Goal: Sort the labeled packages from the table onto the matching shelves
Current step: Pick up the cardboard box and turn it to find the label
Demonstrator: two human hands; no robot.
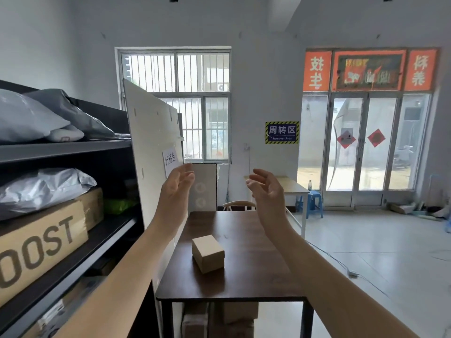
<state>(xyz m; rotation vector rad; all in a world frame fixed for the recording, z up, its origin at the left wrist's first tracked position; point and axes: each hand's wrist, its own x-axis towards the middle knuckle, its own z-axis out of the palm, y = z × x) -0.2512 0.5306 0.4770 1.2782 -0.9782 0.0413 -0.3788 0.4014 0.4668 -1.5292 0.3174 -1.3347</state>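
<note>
One small plain cardboard box (208,253) rests on the dark brown table (253,272), near its middle. My left hand (177,189) and my right hand (267,189) are both raised well above the table, palms facing each other, fingers apart, holding nothing. The box lies below and between them. On the left stands a dark shelf unit (73,147): grey poly mailer bags (36,115) on the top level, a silver bag (44,186) and a large printed carton (41,242) on the level below.
A white board (151,132) with a paper label leans between shelf and table. Cardboard boxes (231,318) sit under the table. Behind are a chair back (239,204), a second table (290,186), a blue stool (313,203), a cable on the floor (341,264) and glass doors.
</note>
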